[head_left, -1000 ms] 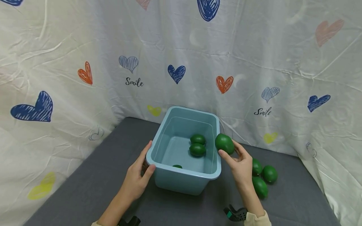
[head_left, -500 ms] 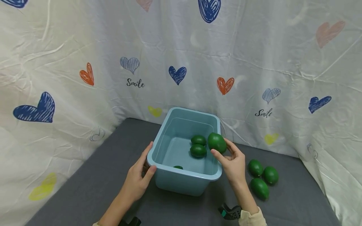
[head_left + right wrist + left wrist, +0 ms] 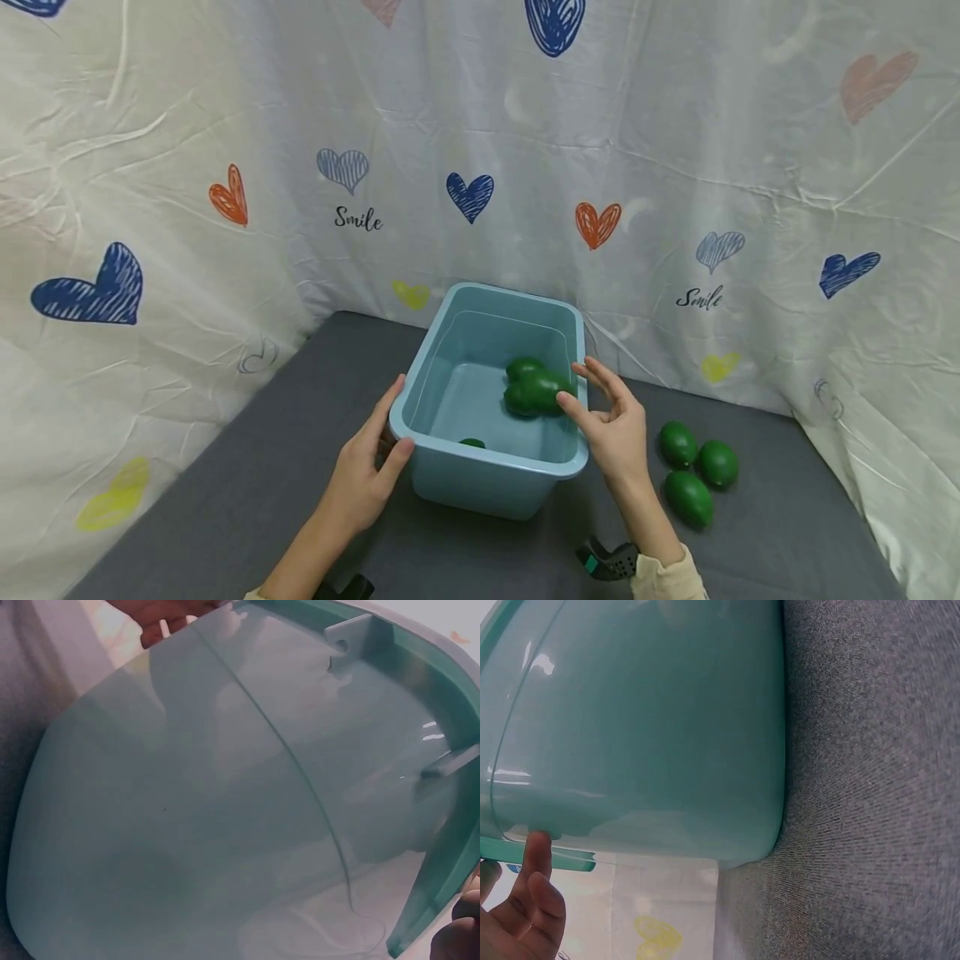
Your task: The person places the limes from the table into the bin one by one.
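A light blue plastic tub [image 3: 480,487] stands on the dark table. My left hand [image 3: 366,471] holds its near left corner, thumb at the front rim and fingers along the outer left side; in the left wrist view the fingers [image 3: 536,859] reach under the rim. Over the right rim my right hand [image 3: 618,425] has its thumb and fingers spread apart. A green lime [image 3: 553,392] is inside the tub just past the thumb tip, overlapping another lime [image 3: 517,402]. Behind them lies a further lime [image 3: 522,367]. The front wall mostly hides one more lime [image 3: 472,442].
Three limes [image 3: 688,500] lie close together on the grey table [image 3: 787,533], right of the tub. A white curtain [image 3: 660,167] printed with hearts hangs behind the table and along its left side. Black wrist devices [image 3: 611,560] are worn on both forearms.
My right hand has carried a lime leftward over the right rim and let it go; the lime is now lower, inside the tub. The left hand has stayed at the corner.
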Tool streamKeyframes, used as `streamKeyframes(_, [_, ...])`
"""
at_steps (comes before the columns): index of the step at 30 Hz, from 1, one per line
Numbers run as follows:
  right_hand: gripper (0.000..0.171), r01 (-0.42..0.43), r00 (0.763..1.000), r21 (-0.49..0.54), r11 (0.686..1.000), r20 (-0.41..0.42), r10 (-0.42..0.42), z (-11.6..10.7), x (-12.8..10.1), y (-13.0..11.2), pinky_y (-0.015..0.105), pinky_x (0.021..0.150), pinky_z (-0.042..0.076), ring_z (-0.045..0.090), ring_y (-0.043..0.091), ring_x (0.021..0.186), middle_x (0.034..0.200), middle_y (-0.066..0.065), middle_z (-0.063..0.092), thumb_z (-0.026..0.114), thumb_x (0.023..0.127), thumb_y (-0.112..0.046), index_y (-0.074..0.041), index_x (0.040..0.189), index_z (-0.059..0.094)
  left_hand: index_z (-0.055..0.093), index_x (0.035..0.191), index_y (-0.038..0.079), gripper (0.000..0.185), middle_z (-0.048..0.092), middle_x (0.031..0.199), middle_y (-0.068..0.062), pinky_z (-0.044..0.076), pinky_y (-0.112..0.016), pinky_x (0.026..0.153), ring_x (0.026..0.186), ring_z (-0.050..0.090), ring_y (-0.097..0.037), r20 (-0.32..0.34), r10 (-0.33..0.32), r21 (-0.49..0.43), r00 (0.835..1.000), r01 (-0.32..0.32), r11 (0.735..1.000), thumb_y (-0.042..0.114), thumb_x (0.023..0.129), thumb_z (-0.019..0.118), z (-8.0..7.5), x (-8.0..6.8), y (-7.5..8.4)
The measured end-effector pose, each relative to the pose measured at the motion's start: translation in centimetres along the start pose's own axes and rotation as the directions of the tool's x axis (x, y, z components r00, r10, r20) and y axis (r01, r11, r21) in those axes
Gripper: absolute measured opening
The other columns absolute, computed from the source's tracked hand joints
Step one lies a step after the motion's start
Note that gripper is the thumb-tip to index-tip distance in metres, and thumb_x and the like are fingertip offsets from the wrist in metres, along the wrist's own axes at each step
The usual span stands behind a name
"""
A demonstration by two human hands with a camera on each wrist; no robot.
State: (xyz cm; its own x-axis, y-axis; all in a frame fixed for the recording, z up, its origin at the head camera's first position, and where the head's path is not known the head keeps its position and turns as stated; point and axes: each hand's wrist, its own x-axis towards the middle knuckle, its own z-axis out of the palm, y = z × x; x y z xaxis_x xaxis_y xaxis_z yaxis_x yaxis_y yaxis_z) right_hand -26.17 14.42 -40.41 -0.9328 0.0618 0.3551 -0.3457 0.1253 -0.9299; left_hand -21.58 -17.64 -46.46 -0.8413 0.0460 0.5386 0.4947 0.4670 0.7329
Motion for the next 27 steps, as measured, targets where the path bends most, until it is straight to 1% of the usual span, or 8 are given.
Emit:
streamKeyframes(3, [0.066, 0.021, 1.000, 0.001, 1.000, 0.013, -0.021, -0.1, 0.0, -0.1, 0.020, 0.046, 0.041, 0.042, 0.007, 0.039, 0.144, 0.015, 0.064, 0.081, 0.094, -0.006, -0.004, 0.154, 0.054, 0.029, 0.170, 0.030, 0.072, 0.064, 0.109, 0.001, 0.054, -0.030, 0.068, 0.080, 0.061, -0.012, 0.004, 0.000, -0.002, 1.000, 0.000, 1.000, 0.020, 0.107, 0.063, -0.1, 0.0, 0.0])
streamKeyframes(5, [0.065, 0.029, 0.999, -0.004, 1.000, 0.014, -0.029, -0.1, -0.1, -0.2, 0.020, 0.044, 0.037, 0.038, 0.007, 0.038, 0.144, 0.016, 0.064, 0.081, 0.094, -0.006, -0.006, 0.153, 0.056, 0.029, 0.170, 0.030, 0.072, 0.065, 0.112, -0.002, 0.055, -0.030, 0.069, 0.081, 0.061, -0.012, 0.005, 0.001, -0.003, 1.000, -0.001, 1.000, 0.020, 0.107, 0.063, -0.1, 0.1, 0.0])
streamKeyframes(8, [0.063, 0.029, 1.000, -0.012, 0.999, 0.011, -0.029, -0.2, -0.2, -0.2, 0.020, 0.044, 0.036, 0.036, 0.006, 0.038, 0.143, 0.013, 0.066, 0.082, 0.093, -0.006, -0.010, 0.152, 0.058, 0.029, 0.170, 0.029, 0.072, 0.066, 0.117, -0.006, 0.055, -0.031, 0.069, 0.082, 0.062, -0.012, 0.004, 0.005, -0.003, 1.000, -0.005, 1.000, 0.019, 0.107, 0.063, -0.2, 0.1, 0.0])
streamKeyframes(10, [0.063, 0.029, 1.000, -0.019, 0.999, 0.012, -0.029, -0.3, -0.3, -0.2, 0.020, 0.044, 0.036, 0.037, 0.006, 0.038, 0.143, 0.011, 0.066, 0.082, 0.093, -0.007, -0.011, 0.151, 0.058, 0.029, 0.170, 0.029, 0.072, 0.066, 0.117, -0.005, 0.055, -0.031, 0.069, 0.082, 0.061, -0.012, 0.002, 0.008, -0.004, 1.000, -0.008, 1.000, 0.019, 0.107, 0.063, -0.3, 0.1, 0.0])
streamKeyframes(16, [0.060, 0.033, 0.999, -0.026, 0.999, 0.013, -0.032, -1.1, -0.7, -0.4, 0.021, 0.043, 0.036, 0.037, 0.009, 0.037, 0.141, 0.007, 0.067, 0.082, 0.094, -0.008, -0.014, 0.149, 0.061, 0.028, 0.170, 0.030, 0.072, 0.062, 0.102, 0.004, 0.055, -0.031, 0.069, 0.079, 0.060, -0.010, 0.004, 0.015, -0.008, 1.000, -0.015, 1.000, 0.020, 0.107, 0.063, -0.2, 0.1, 0.0])
streamKeyframes(20, [0.059, 0.036, 0.999, -0.026, 0.999, -0.003, -0.036, -1.7, -1.0, -0.4, 0.022, 0.041, 0.032, 0.033, 0.009, 0.037, 0.138, 0.007, 0.068, 0.082, 0.093, -0.005, -0.018, 0.147, 0.063, 0.028, 0.170, 0.031, 0.072, 0.062, 0.103, 0.004, 0.055, -0.031, 0.070, 0.080, 0.060, -0.010, 0.004, 0.009, -0.010, 1.000, -0.009, 1.000, 0.021, 0.107, 0.062, -0.2, 0.1, 0.0])
streamKeyframes(23, [0.058, 0.032, 0.999, -0.042, 0.999, -0.012, -0.033, -2.4, -1.3, -0.4, 0.025, 0.040, 0.031, 0.031, 0.009, 0.037, 0.139, 0.010, 0.067, 0.082, 0.093, -0.005, -0.018, 0.147, 0.063, 0.028, 0.170, 0.030, 0.072, 0.062, 0.103, 0.005, 0.055, -0.032, 0.070, 0.080, 0.060, -0.010, 0.002, 0.014, -0.004, 1.000, -0.014, 1.000, 0.020, 0.107, 0.063, -0.1, 0.1, 0.0])
streamKeyframes(27, [0.059, 0.027, 0.999, -0.075, 0.997, -0.026, -0.029, -3.7, -1.7, -0.1, 0.028, 0.038, 0.029, 0.029, 0.008, 0.037, 0.141, 0.014, 0.066, 0.082, 0.093, -0.004, -0.016, 0.147, 0.063, 0.029, 0.170, 0.029, 0.072, 0.061, 0.098, 0.006, 0.054, -0.031, 0.068, 0.077, 0.059, -0.010, 0.004, 0.021, 0.000, 1.000, -0.021, 1.000, 0.020, 0.107, 0.063, -0.1, 0.0, -0.1])
